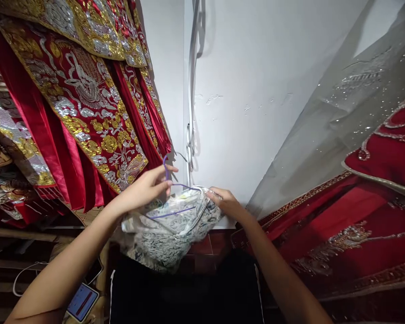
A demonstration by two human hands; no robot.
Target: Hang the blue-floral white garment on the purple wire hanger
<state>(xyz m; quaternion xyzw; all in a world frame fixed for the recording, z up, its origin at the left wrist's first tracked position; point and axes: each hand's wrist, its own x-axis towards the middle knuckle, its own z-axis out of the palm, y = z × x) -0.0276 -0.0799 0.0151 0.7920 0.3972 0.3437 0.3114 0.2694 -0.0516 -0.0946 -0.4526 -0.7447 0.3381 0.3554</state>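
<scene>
While the left hand (148, 186) pinches the purple hanger (170, 198) and the right hand (226, 202) grips the bagged garment (168, 234) — held between red robes (87, 103) — keep the hook upright; draw the plastic taut — evenly.

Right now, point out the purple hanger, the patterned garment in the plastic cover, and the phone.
purple hanger (171, 211): head view, on its lower bar.
patterned garment (165, 245): head view, on the middle of the bunched cloth.
phone (82, 302): head view, on the lit screen.

left hand (147, 189) gripping purple hanger (170, 198), right hand (227, 203) on bagged garment (168, 234)
</scene>
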